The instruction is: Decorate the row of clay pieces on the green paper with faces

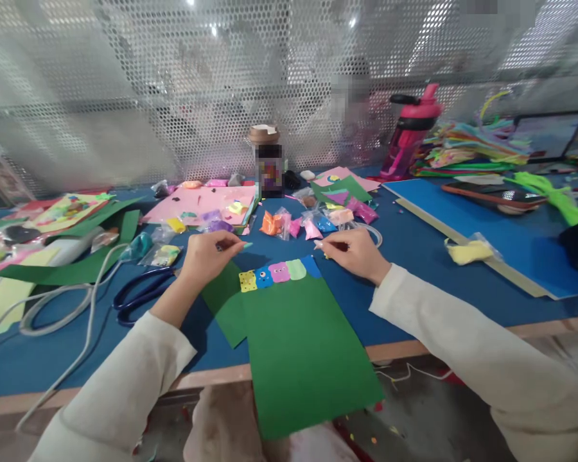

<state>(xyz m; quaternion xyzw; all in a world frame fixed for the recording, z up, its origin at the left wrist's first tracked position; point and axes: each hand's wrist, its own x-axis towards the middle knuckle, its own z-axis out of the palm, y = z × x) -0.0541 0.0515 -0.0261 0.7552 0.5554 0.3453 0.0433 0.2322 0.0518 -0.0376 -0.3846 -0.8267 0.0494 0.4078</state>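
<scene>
A green paper sheet (303, 346) lies in front of me and hangs over the table's near edge. Along its far edge runs a row of small coloured clay faces (279, 273), yellow, blue, pink, light green and blue. My left hand (207, 256) hovers just left of the row, its fingers pinched on something tiny that I cannot make out. My right hand (354, 251) rests on the table just right of the row, with fingers curled and pinched together. A second green piece (224, 308) lies under the sheet's left side.
Blue-handled scissors (142, 292) lie left of my left hand beside a white cable (62, 308). Small bags of coloured clay (308, 224) sit beyond the sheet. A pink sheet (197, 205), a dark jar (268, 168), a pink bottle (409, 131) and a blue board (486, 231) stand farther back.
</scene>
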